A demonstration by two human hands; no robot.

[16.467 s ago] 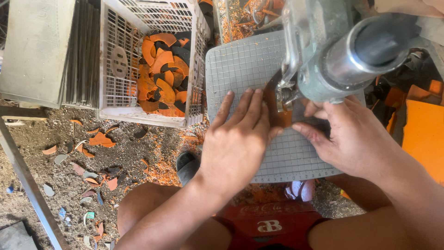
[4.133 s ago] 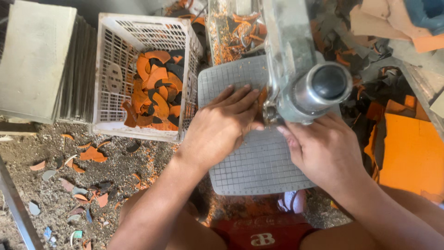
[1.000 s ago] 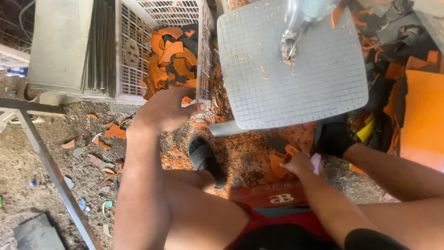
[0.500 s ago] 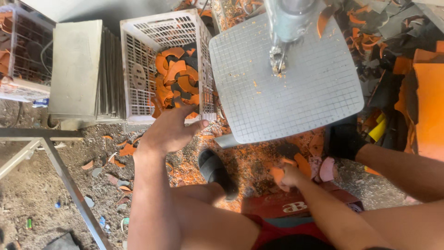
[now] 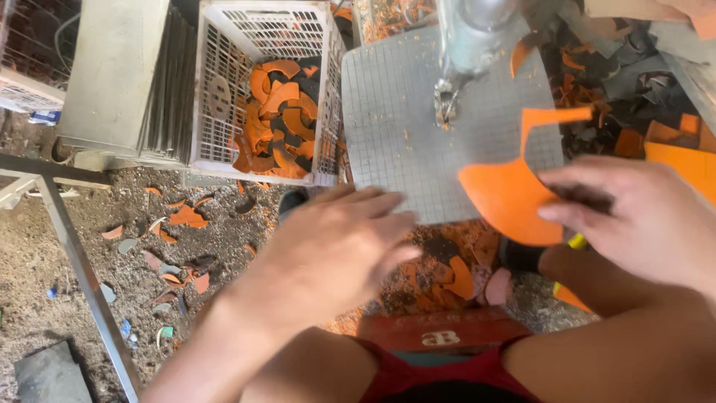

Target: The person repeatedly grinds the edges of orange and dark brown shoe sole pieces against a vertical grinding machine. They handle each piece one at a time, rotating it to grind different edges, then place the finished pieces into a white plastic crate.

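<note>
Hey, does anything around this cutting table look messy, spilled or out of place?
Yes. Orange and dark offcuts lie scattered over the dirt floor left of the white crate, and orange crumbs speckle the gridded table. The right hand holds an orange sheet piece; the left hand is empty.

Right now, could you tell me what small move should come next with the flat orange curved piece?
Probably slide the flat orange curved piece, pinched in the right hand, toward the metal cutting head; the open left hand could steady it on the grey gridded table.
</note>
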